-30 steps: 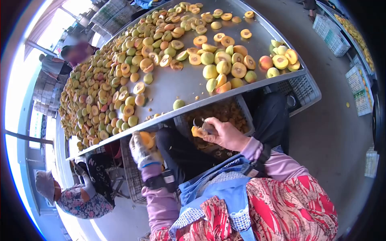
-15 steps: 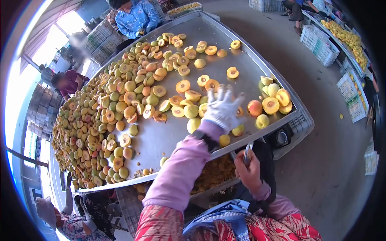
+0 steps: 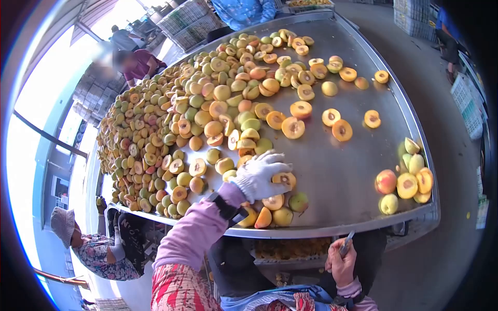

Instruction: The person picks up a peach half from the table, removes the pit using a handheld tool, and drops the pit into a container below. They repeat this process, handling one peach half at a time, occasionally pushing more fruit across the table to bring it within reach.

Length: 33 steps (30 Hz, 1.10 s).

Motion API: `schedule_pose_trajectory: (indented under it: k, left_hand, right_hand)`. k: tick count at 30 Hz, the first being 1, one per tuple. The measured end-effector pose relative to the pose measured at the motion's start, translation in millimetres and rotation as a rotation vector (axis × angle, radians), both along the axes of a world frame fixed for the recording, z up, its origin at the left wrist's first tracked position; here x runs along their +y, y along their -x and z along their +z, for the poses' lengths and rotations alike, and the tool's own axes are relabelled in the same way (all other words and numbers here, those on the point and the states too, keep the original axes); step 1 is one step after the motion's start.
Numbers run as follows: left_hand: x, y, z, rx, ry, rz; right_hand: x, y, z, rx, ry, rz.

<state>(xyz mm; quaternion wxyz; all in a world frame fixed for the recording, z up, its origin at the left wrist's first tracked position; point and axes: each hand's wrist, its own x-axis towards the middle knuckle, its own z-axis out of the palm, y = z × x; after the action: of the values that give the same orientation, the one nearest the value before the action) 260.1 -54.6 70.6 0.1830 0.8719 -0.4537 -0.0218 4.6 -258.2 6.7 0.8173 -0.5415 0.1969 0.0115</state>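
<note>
My left hand, in a white knitted glove, reaches over the near part of the metal table. Its fingers curl over a peach half whose cut face shows. Just below the glove, toward the near rim, lie several more halves and a greenish peach. Bare and closed, my right hand stays low in front of the table's near edge. It grips a small metal hand tool pointing up; the exact kind is hard to make out.
A large heap of halved peaches covers the table's left side. A small group of peaches sits in the near right corner. A crate of fruit pieces stands below the near rim. Other people work around the table; white crates stand at right.
My left hand has gone from spread fingers to curled around a peach half, drawing nearby fruit left and nearer. The view has turned right. My right hand still holds the tool.
</note>
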Motion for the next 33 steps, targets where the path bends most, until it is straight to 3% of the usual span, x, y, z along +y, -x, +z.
schedule_pose_trajectory:
  k: [2,3,5,7,9,13,14,15,17,19,20,21,23,24,25,27,29,31,33]
  left_hand:
    - [32.1,-14.9,15.7,0.266,0.252,0.306]
    - [48.0,-28.4,22.1,0.386,0.368,0.509]
    - [98.9,-82.2,-3.0,-0.065,0.455,0.679]
    - [139.7,-128.5,-3.3,-0.283,0.338,0.781]
    - [164.8,-170.1,0.9,-0.545,0.182,0.850]
    - [205.4,-249.6,1.0,-0.538,0.086,0.999]
    - [215.1,-269.4,-2.4,-0.459,0.000,1.082]
    - [237.1,-297.9,-14.9,-0.501,-0.198,1.098]
    - [281.7,-340.6,-35.2,-0.529,-0.264,1.029]
    - [297.1,-355.0,-21.0,-0.258,-0.140,0.868]
    - [286.6,-353.5,-12.6,-0.178,-0.054,0.873]
    - [271.9,-349.9,-4.7,-0.037,0.124,1.043]
    - [281.4,-358.7,-9.1,0.133,0.264,1.011]
    - [291.4,-357.7,-13.5,0.133,0.207,0.744]
    - [298.4,-358.1,-17.6,-0.169,-0.178,0.478]
    - [255.0,-328.9,-11.6,-0.130,-0.081,0.399]
    - [220.7,-308.1,-9.5,0.429,0.271,0.726]
    - [187.8,-274.5,-5.3,0.572,0.256,0.750]
    - [163.9,-236.3,-12.3,0.483,0.211,0.695]
  right_hand:
    - [1.0,-3.3,-1.8,0.045,-0.020,0.075]
    - [-1.2,-5.4,-2.4,0.079,-0.112,0.278]
    - [-6.8,-8.8,-12.1,0.100,-0.197,0.588]
    - [-11.8,-17.9,0.4,0.187,-0.368,0.567]
    - [-13.9,-42.4,19.9,0.137,-0.252,0.654]
    - [3.8,-75.8,37.9,0.255,-0.202,0.651]
    - [7.8,-75.1,33.9,0.216,-0.067,0.663]
    - [11.2,-72.2,35.5,0.312,-0.045,0.620]
    - [15.4,-68.6,37.2,0.352,0.006,0.508]
    - [22.7,-67.9,38.5,0.360,0.046,0.444]
    - [23.0,-70.2,39.7,0.354,0.084,0.396]
    - [23.9,-72.6,43.3,0.363,0.090,0.383]
    - [23.6,-77.9,49.5,0.400,0.125,0.419]
    - [24.5,-73.9,43.7,0.350,0.157,0.410]
    - [25.1,-73.9,40.0,0.351,0.139,0.413]
    - [26.0,-70.3,37.3,0.136,0.200,0.401]
    - [24.3,-65.9,35.5,0.243,0.100,0.388]
    - [26.9,-64.2,35.3,0.251,0.075,0.363]
    - [28.9,-65.9,37.8,0.226,-0.034,0.331]
